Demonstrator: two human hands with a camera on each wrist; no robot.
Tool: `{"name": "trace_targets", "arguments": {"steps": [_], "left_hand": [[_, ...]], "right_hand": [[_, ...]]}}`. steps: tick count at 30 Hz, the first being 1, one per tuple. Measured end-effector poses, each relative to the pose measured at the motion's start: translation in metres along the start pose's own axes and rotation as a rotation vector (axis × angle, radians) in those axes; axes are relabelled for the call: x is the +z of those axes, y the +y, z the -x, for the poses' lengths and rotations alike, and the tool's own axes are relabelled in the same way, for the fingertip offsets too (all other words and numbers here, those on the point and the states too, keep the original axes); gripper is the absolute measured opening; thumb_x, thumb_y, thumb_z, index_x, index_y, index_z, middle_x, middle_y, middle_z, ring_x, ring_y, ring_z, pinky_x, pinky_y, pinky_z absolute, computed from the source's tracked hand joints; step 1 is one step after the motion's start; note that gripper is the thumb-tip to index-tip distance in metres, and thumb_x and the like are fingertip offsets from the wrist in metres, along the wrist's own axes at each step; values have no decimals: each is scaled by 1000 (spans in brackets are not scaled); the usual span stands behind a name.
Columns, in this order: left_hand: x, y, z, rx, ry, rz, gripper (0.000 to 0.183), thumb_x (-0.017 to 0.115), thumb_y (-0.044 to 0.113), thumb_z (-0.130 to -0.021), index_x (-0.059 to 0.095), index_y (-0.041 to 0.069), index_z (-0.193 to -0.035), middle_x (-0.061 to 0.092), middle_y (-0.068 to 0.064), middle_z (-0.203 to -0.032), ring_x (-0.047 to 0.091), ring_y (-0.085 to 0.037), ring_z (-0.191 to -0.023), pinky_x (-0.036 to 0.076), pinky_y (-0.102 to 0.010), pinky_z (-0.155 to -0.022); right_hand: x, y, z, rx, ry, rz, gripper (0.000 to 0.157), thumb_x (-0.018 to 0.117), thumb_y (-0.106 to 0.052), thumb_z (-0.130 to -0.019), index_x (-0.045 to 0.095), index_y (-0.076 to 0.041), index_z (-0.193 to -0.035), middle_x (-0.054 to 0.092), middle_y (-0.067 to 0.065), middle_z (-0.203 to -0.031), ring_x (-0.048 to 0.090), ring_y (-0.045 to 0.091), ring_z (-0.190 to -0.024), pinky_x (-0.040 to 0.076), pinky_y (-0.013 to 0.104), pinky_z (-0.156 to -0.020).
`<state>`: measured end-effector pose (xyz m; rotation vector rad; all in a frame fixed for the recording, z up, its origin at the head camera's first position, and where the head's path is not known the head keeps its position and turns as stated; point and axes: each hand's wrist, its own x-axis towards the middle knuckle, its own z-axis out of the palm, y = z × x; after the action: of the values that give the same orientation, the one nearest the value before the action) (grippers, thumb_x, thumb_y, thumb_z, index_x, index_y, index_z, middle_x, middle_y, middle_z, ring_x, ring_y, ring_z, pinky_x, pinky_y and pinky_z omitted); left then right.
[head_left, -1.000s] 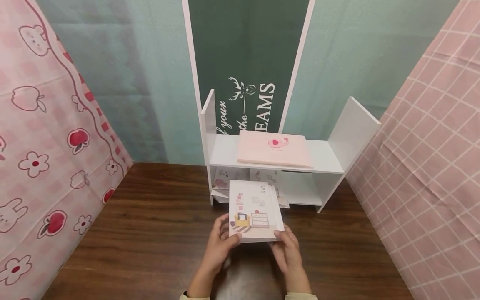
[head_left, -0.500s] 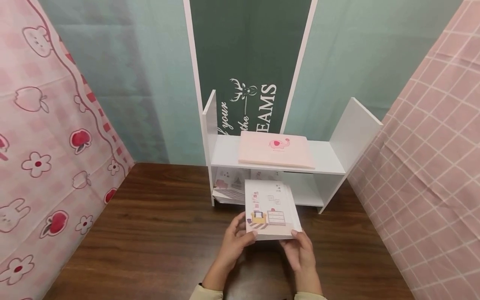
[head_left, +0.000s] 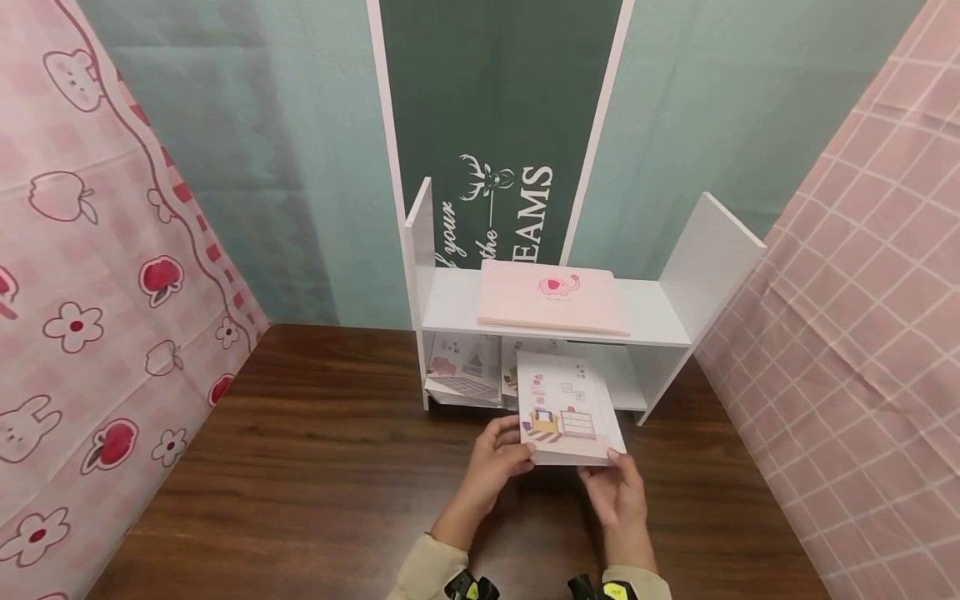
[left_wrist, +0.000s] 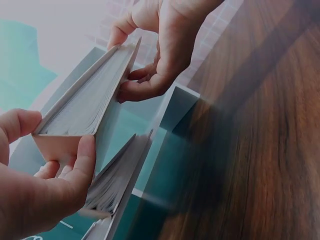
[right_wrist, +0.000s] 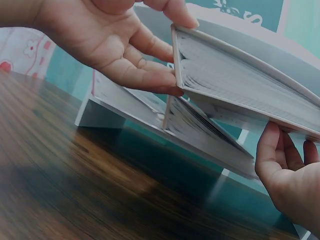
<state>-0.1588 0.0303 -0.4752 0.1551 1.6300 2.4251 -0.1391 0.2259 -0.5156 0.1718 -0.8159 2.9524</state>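
Both hands hold a white photo album with a yellow sofa and a drawer chest drawn on its cover. My left hand grips its near left corner, thumb on the cover and fingers beneath. At the near right corner my right hand pinches it the same way, also seen in the right wrist view, where the right hand is at the lower right. The album's far end overlaps the lower compartment of a white shelf. Its thick page edges show in the left wrist view.
Two similar albums lie in the lower compartment, a left album and a middle album partly hidden by the held one. A pink elephant album lies on the upper board between upright side panels. Below is a dark wooden table.
Both hands have carried the album rightward and forward, from in front of the lower compartment's left and middle part toward its right part. The left album there is now more exposed.
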Motion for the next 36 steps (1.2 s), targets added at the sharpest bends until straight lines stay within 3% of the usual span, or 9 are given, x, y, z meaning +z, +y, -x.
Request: {"name": "trace_targets", "arguments": {"steps": [8,14,20,28,36], "left_hand": [[9,-5,-17,-10,46,-4,50,62,-1,-80,45,-5,-126,57,-16,-103,58,-15,-76,54,-38,-71],[16,-10,-30,20,60,-49,48,63,-3,-78,48,-6,-124,59,-17,-100,59,-14,-74,54,-38,-71],[28,-5,-41,52,77,-145,45,65,-4,-77,51,-9,-119,59,-16,-97,60,-15,-75,54,-34,-68],[41,-9,-60,77,113,-349,41,70,-1,-75,56,-5,-113,61,-9,-86,60,-11,-69,52,-25,-59],[49,-10,-71,107,133,-422,33,72,-1,-73,60,-6,-104,59,-6,-77,58,-10,-56,51,-22,-53]], "right_hand": [[-8,-5,-13,-9,-2,-16,42,18,-5,-95,46,-6,-126,55,10,-122,53,20,-107,42,30,-85],[-18,-7,-23,-9,9,-90,41,22,-4,-94,49,-5,-124,55,11,-120,54,22,-104,43,32,-82],[-30,-11,-34,-20,78,-168,38,26,-5,-93,44,-6,-126,51,11,-123,52,23,-108,43,34,-84],[-41,-24,-48,-11,57,-215,34,28,-6,-93,40,-4,-125,50,12,-122,52,24,-107,43,35,-84],[-50,-32,-55,18,139,-278,29,34,-5,-93,42,-4,-122,53,12,-120,53,25,-105,44,36,-84]]}}
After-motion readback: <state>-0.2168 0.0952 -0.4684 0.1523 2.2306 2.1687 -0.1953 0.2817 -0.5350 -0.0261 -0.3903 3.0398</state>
